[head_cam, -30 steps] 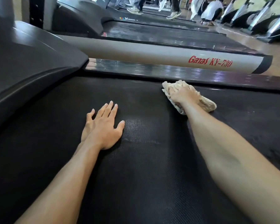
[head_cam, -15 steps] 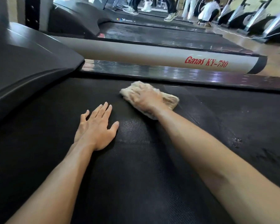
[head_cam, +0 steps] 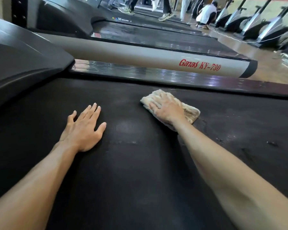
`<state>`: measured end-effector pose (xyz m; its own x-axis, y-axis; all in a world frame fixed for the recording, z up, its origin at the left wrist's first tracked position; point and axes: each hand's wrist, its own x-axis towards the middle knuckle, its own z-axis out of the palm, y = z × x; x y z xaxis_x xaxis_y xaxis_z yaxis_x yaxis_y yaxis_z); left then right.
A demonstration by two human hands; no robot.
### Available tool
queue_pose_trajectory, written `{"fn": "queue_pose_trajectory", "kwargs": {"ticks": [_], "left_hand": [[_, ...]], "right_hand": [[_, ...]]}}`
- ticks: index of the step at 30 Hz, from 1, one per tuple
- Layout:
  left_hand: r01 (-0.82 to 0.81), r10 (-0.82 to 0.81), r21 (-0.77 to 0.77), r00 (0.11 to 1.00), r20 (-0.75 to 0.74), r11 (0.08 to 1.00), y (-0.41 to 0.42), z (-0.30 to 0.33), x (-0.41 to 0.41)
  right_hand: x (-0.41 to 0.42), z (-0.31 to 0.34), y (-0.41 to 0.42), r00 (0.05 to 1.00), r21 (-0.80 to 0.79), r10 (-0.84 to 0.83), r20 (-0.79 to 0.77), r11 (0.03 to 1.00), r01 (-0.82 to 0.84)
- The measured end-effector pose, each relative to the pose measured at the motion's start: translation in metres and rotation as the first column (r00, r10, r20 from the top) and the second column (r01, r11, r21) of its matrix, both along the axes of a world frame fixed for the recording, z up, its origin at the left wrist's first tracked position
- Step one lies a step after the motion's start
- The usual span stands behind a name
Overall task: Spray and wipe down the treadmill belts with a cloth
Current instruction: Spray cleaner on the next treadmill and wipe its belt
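Treadmill belt (head_cam: pixel 140 171): black, textured, with damp smears near the cloth.
Cloth (head_cam: pixel 189 112): beige, folded, flat on the belt near its far edge.
Right hand (head_cam: pixel 167 108): fingers spread, pressing the cloth down.
Left hand (head_cam: pixel 84 128): fingers straight, palm flat on the belt, left of the cloth.

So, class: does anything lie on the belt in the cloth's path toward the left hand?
Nothing visible does. The right hand presses the cloth flat on the treadmill belt, and the stretch of belt between it and the flat left hand shows only bare black surface.
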<state>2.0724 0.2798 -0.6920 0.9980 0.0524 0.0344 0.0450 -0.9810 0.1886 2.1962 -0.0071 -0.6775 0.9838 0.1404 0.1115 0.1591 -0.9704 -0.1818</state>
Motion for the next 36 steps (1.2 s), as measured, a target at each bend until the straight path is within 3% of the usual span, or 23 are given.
{"fn": "queue_pose_trajectory", "kwargs": {"ticks": [6,13,25,31,36], "left_hand": [[0.14,-0.132,-0.106,0.988,0.08,0.984,-0.009,0.003,-0.027],[0.137,-0.12,-0.197,0.988,0.094,0.971,-0.072,0.022,-0.107],[0.15,-0.14,-0.256,0.989,0.058,0.955,-0.133,0.047,-0.247],[0.154,-0.143,-0.278,0.988,0.06,0.948,-0.148,0.049,-0.274],[0.223,-0.198,-0.24,0.972,0.124,0.945,-0.165,0.04,-0.255]], "right_hand": [[-0.07,0.007,-0.012,0.995,0.034,0.09,-0.035,0.995,-0.089],[-0.153,-0.004,-0.039,0.974,-0.026,0.208,-0.091,0.977,-0.211],[-0.306,0.012,-0.088,0.957,0.013,0.198,-0.211,0.98,-0.2],[-0.352,0.017,-0.091,0.956,-0.015,0.196,-0.217,0.979,-0.204],[-0.334,0.017,-0.104,0.942,-0.016,0.303,-0.145,0.951,-0.309]]}}
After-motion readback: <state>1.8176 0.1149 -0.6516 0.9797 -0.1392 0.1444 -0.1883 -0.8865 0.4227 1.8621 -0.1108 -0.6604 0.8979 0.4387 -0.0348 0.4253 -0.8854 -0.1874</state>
